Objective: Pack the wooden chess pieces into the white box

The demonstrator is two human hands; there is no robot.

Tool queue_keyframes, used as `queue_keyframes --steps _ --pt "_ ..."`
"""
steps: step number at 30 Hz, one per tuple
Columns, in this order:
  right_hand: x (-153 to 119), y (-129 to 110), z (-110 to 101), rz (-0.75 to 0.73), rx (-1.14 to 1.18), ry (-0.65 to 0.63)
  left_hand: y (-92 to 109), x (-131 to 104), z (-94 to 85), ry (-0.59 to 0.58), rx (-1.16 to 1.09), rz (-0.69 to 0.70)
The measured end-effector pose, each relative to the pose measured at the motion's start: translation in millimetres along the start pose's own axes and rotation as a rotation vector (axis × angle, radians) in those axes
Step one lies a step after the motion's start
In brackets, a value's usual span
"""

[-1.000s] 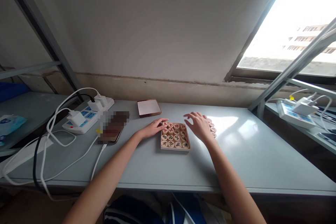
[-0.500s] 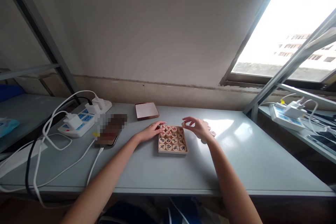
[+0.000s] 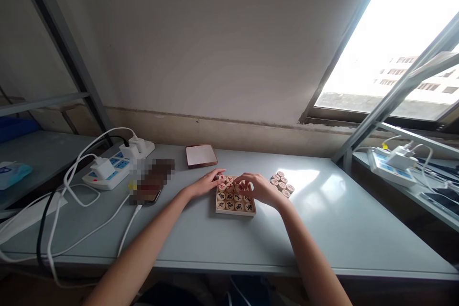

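A shallow wooden box [image 3: 234, 213] stands near the middle of the desk, filled with rows of round Chinese chess pieces [image 3: 230, 205] marked in red and black. At its upper left corner is my left hand [image 3: 205, 184], fingers and thumb gripping the edge. My right hand [image 3: 261, 188] hovers over the upper right of the box, fingers curled down in a pinch. A chess piece seems to be between the fingertips, mostly hidden by the fingers. Right of that hand, several loose chess pieces [image 3: 282, 185] lie grouped on the desk.
Behind the box lies an open lid [image 3: 201, 155] with a white inside. To the left are a blurred-out phone [image 3: 154, 181], a power strip [image 3: 107, 176] and looping white cables [image 3: 124, 236]. Another power strip [image 3: 390, 167] sits on the right-hand desk, beyond a metal post.
My right hand has moved left from beside the box to above its pieces, uncovering the loose group. My left hand stays at the box corner. The view has shifted slightly.
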State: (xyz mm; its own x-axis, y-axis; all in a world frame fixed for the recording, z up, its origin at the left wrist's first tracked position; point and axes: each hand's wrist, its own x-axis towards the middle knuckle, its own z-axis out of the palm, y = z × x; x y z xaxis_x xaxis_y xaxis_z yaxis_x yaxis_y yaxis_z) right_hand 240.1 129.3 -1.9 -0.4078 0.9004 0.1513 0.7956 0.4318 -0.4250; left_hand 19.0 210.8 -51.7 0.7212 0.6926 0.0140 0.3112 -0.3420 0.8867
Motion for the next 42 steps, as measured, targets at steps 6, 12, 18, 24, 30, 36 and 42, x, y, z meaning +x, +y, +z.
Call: queue_keyframes --steps 6,12,18,24,30,36,42 --pt "-2 6 -1 0.043 -0.214 0.069 -1 1 0.2 0.012 -0.028 -0.039" --pt "-4 13 -2 0.114 -0.238 -0.005 -5 2 -1.1 0.003 -0.032 -0.066" --pt "-3 11 1 0.101 -0.186 -0.014 3 0 0.0 0.011 -0.027 -0.059" --pt "-5 12 0 0.113 -0.134 -0.04 8 -2 0.7 0.012 -0.04 -0.054" --pt "-6 14 -5 0.117 -0.068 -0.083 5 -1 0.8 0.01 -0.052 -0.051" --pt "-19 40 -22 0.43 -0.252 0.059 4 -1 0.8 0.026 -0.053 -0.044" --pt "-38 75 -29 0.645 -0.25 0.015 1 0 1.6 0.019 -0.077 -0.026"
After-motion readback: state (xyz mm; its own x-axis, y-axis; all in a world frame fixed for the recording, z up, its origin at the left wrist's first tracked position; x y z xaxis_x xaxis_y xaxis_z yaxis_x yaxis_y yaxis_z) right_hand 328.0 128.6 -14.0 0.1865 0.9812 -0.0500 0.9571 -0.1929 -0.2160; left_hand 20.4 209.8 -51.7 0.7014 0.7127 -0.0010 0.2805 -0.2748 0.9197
